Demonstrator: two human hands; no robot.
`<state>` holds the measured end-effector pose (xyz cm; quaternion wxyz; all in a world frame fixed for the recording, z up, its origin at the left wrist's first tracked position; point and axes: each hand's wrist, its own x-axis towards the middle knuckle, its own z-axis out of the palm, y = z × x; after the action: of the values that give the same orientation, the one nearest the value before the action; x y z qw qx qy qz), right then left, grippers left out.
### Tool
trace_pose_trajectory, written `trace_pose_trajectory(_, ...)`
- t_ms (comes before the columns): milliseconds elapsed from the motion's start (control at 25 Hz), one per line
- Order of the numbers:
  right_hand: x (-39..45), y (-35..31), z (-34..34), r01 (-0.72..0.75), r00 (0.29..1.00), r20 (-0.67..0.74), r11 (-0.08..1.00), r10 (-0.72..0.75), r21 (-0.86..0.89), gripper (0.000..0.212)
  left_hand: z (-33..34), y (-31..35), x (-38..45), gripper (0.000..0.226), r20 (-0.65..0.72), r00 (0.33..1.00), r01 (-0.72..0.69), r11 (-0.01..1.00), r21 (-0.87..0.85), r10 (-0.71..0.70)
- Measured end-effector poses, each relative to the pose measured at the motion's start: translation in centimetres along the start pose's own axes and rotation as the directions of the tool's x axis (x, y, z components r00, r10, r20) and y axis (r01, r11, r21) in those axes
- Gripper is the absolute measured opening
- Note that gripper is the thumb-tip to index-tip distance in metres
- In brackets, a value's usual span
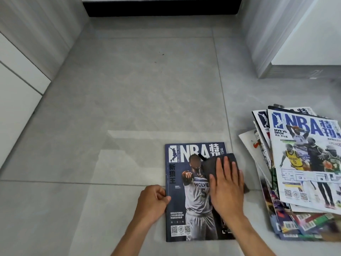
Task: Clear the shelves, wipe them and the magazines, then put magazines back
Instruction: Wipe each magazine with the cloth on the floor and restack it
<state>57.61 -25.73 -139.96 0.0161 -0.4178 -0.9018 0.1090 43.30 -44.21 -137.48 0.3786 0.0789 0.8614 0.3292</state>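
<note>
The step in hand looks like wiping the magazines one at a time. A single magazine [186, 200] lies face up on the grey tile floor [129, 100], at about five o'clock from the middle of the view. The right hand [226, 189] rests flat on a dark cloth [214, 165], fingers straight and together, pressing it onto the upper right part of the cover. The left hand [154, 202] steadies the magazine at its nine o'clock edge, thumb lying on the cover and fingers curled at the edge, so it appears to pinch that edge.

The next move likely calls for sweeping the cloth across the rest of the cover while the left hand keeps the thin magazine from sliding on the smooth tile. Then it would need turning over or setting aside, and another taken from the stack [299, 182] at three o'clock.

The magazine has a dark blue glossy cover with a large white NBA title and a basketball player in a pale jersey. It lies flat and squared, with no curl that shows. The stack beside it is loose and fanned, covers askew, with a white-covered issue on top.
</note>
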Motion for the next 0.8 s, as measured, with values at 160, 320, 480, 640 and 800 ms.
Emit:
trace_pose_trajectory(160,-1.3,-6.7,1.8,0.41,0.912,0.035,0.912,-0.409,-0.004,0.057,0.0,-0.4,0.7,0.017,0.023,1.0,0.009,1.0,-0.018,-0.008)
trace_pose_trajectory(320,4.6,-2.2,0.3,0.462,0.886,0.045,0.887,-0.461,-0.005,0.057,0.0,-0.2,0.7,0.016,0.027,0.999,0.021,0.999,-0.036,-0.02)
trace_pose_trajectory(480,6.2,-3.5,0.2,0.096,0.993,-0.067,0.995,-0.094,0.034,0.058,-0.1,-0.4,0.6,0.013,0.031,1.0,-0.002,1.0,-0.03,0.003)
trace_pose_trajectory(640,4.1,-10.3,2.1,0.544,0.835,0.016,0.829,-0.55,0.129,0.053,-0.2,0.1,0.6,0.014,0.038,0.998,0.047,0.995,-0.088,-0.044)
trace_pose_trajectory(800,6.3,-4.6,0.8,0.48,0.871,0.03,0.863,-0.49,0.158,0.055,-0.5,0.3,0.7,0.014,0.058,0.995,0.081,0.992,-0.098,-0.076)
